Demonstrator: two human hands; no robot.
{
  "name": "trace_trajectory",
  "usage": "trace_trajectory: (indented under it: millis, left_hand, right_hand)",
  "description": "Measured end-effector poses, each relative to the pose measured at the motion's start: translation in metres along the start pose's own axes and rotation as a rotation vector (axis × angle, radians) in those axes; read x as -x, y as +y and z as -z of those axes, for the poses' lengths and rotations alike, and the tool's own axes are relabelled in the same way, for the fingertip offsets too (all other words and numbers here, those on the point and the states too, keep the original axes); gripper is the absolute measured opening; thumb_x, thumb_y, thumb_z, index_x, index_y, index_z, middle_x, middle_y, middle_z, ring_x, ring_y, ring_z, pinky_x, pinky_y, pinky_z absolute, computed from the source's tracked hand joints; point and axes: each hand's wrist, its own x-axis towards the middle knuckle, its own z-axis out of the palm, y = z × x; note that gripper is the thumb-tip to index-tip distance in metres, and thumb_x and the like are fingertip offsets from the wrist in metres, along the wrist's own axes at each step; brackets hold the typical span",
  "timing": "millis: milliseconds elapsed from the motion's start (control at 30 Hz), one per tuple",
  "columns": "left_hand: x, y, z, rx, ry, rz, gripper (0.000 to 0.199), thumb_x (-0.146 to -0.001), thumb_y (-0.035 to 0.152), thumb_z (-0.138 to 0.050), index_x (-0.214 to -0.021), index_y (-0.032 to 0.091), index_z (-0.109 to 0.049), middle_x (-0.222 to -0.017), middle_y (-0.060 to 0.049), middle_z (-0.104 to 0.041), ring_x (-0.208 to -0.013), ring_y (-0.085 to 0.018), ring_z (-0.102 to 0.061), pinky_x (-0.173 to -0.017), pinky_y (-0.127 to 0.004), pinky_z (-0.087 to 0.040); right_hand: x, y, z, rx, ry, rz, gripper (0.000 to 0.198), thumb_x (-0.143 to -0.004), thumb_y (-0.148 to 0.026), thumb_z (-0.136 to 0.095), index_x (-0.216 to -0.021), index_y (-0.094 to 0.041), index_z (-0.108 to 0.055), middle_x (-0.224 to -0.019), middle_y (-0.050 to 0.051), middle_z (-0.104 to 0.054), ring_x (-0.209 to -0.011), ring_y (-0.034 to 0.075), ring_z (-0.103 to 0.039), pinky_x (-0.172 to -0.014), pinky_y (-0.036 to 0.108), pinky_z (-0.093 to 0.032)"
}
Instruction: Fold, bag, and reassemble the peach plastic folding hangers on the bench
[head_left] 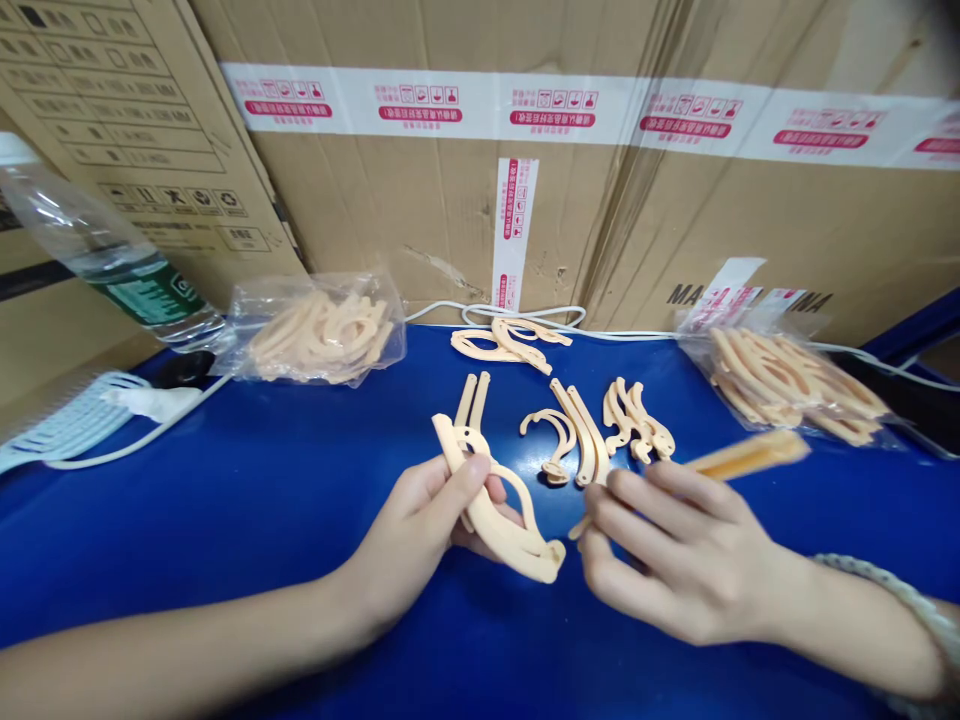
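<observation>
My left hand (431, 520) grips a beige curved plastic piece (499, 520) low over the blue table (262, 500). My right hand (675, 545) holds a thin orange-beige stick (746, 457) that points up and to the right; its lower end is near the curved piece. Just beyond my hands lie loose beige plastic pieces: a two-pronged one (471, 400), a hooked one (556, 435), a long pair (585, 430) and a small cluster (637, 420). Another piece (510, 343) lies farther back.
A clear bag of beige pieces (319, 330) lies at the back left, another bag (787, 385) at the back right. Cardboard boxes (525, 150) wall off the rear. A plastic bottle (112, 260), a white fan-like object (67, 420) and white cables (517, 315) are nearby.
</observation>
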Motion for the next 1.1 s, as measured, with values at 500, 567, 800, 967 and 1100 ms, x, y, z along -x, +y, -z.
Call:
trace_trajectory:
  millis: [500,567,800,967,1100]
  left_hand:
    - [-0.004,-0.004,0.002,0.033,-0.098,-0.002,0.040,-0.085,0.053,-0.066,-0.082,0.013,-0.063,-0.078,-0.005,-0.074,-0.075,-0.019,-0.073,-0.074,-0.026,-0.058]
    - [-0.004,-0.002,0.002,0.002,-0.118,-0.003,0.040,-0.086,0.053,-0.065,-0.081,0.013,-0.063,-0.078,-0.005,-0.074,-0.074,-0.019,-0.072,-0.072,-0.025,-0.058]
    - [-0.005,-0.002,0.003,-0.031,-0.124,0.004,0.038,-0.087,0.052,-0.063,-0.083,0.014,-0.063,-0.078,-0.004,-0.072,-0.073,-0.018,-0.071,-0.073,-0.026,-0.057]
    - [-0.005,-0.003,0.003,0.024,-0.137,0.017,0.038,-0.087,0.052,-0.064,-0.083,0.014,-0.063,-0.078,-0.004,-0.072,-0.073,-0.018,-0.070,-0.075,-0.028,-0.058]
    - [-0.005,-0.002,0.003,0.038,-0.130,0.024,0.038,-0.085,0.052,-0.066,-0.082,0.014,-0.063,-0.078,-0.005,-0.072,-0.074,-0.019,-0.071,-0.074,-0.028,-0.058]
  right_hand:
    - [0.007,0.066,0.013,-0.514,-0.504,-0.203,0.017,-0.098,-0.014,-0.043,-0.091,-0.018,-0.059,-0.092,0.008,-0.057,-0.090,0.024,-0.051,-0.085,0.042,-0.040]
    - [0.007,0.062,0.010,-0.552,-0.521,-0.218,0.018,-0.097,-0.011,-0.044,-0.092,-0.018,-0.060,-0.094,0.007,-0.056,-0.088,0.022,-0.052,-0.079,0.036,-0.042]
    - [0.009,0.062,0.003,-0.546,-0.563,-0.248,0.031,-0.093,0.001,-0.037,-0.094,-0.018,-0.062,-0.094,0.008,-0.058,-0.084,0.020,-0.057,-0.072,0.029,-0.043]
    - [0.009,0.065,0.004,-0.513,-0.565,-0.289,0.019,-0.098,-0.009,-0.042,-0.088,-0.017,-0.056,-0.086,0.007,-0.058,-0.076,0.021,-0.055,-0.068,0.031,-0.044]
    - [0.009,0.066,0.012,-0.573,-0.591,-0.281,0.019,-0.099,-0.013,-0.043,-0.088,-0.017,-0.058,-0.086,0.006,-0.059,-0.077,0.020,-0.058,-0.070,0.030,-0.045]
